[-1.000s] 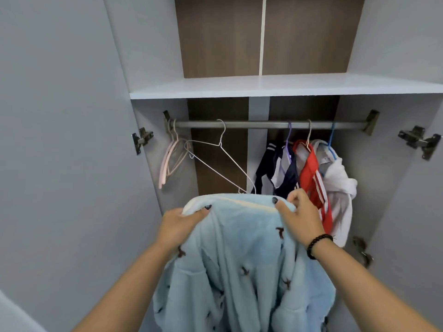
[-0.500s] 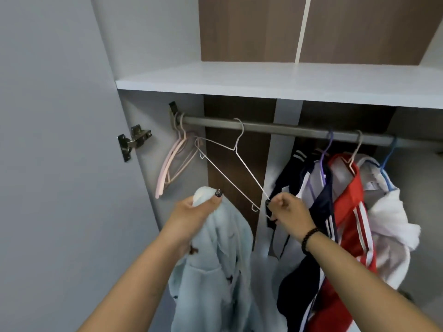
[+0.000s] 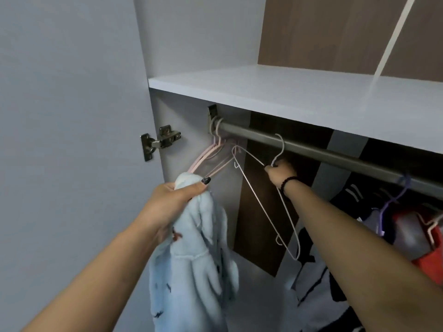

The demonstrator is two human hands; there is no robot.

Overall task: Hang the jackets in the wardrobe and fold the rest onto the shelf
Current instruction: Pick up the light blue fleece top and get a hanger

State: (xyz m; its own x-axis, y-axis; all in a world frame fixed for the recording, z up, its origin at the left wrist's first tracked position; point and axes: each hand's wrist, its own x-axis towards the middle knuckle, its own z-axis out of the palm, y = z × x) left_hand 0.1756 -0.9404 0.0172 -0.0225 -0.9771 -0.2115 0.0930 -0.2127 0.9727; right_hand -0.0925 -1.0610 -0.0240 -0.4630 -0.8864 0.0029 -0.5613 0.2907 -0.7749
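Observation:
A light blue fleece jacket [image 3: 191,259] with small dark figures hangs bunched from my left hand [image 3: 175,200], which grips its top. My right hand [image 3: 279,172] reaches up under the grey rail [image 3: 335,155] and grips the neck of a thin white wire hanger [image 3: 268,207], whose hook is still over the rail. The hanger's triangle slants down to the right, empty. Further right, a dark striped jacket [image 3: 354,200] and a red jacket [image 3: 429,257] hang from the rail on their own hangers.
Pink hangers [image 3: 211,156] hang bunched at the rail's left end against the wardrobe's side wall. A white shelf [image 3: 299,92] runs just above the rail. The open left door [image 3: 72,140] with its metal hinge [image 3: 159,141] stands close on my left.
My right hand let go of the blue jacket, touched the wire hanger's lower end, then rose to grip its neck by the rail. The jacket now hangs from my left hand alone.

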